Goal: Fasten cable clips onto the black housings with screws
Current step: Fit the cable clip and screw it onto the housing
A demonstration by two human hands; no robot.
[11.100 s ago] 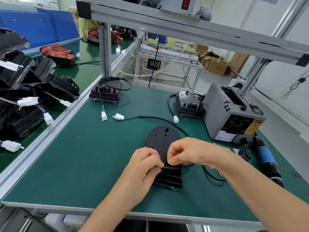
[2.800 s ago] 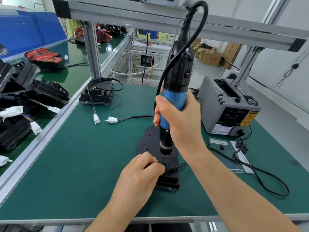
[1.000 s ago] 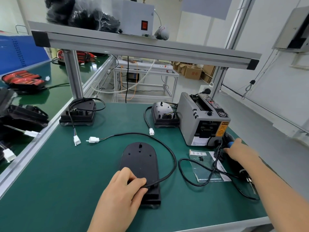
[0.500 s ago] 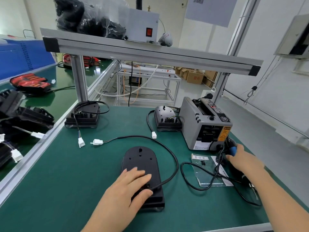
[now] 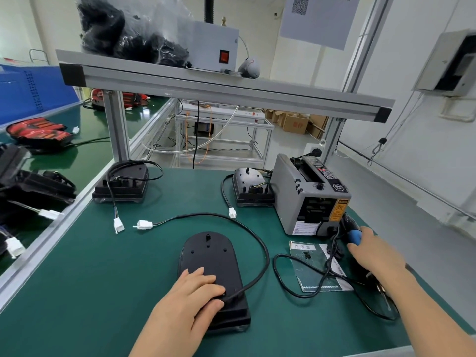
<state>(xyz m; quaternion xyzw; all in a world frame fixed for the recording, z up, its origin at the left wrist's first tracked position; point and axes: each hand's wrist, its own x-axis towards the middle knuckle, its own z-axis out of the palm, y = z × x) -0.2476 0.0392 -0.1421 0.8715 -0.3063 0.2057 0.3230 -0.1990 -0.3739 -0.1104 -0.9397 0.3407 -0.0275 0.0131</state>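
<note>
A black housing [image 5: 208, 256] lies flat on the green mat in front of me. Its black cable [image 5: 262, 248] loops away to the right and back to a white connector [image 5: 144, 224]. My left hand [image 5: 190, 297] rests flat on the near half of the housing, with the fingertips where the cable leaves it. The cable clip is hidden under those fingers. My right hand [image 5: 373, 256] is curled over the blue-handled electric screwdriver [image 5: 354, 237], which lies on the mat at the right.
A grey tape dispenser [image 5: 311, 199] stands at the right. Two more housings [image 5: 121, 184] [image 5: 253, 188] with cables sit at the back. A clear bag of small parts [image 5: 316, 266] lies under the screwdriver cord. A frame post [image 5: 117, 130] rises at back left.
The screwdriver stood upright on the housing 2.8 s ago; it now lies at the right under my right hand. My left hand has gone from pinching at the clip to lying flat.
</note>
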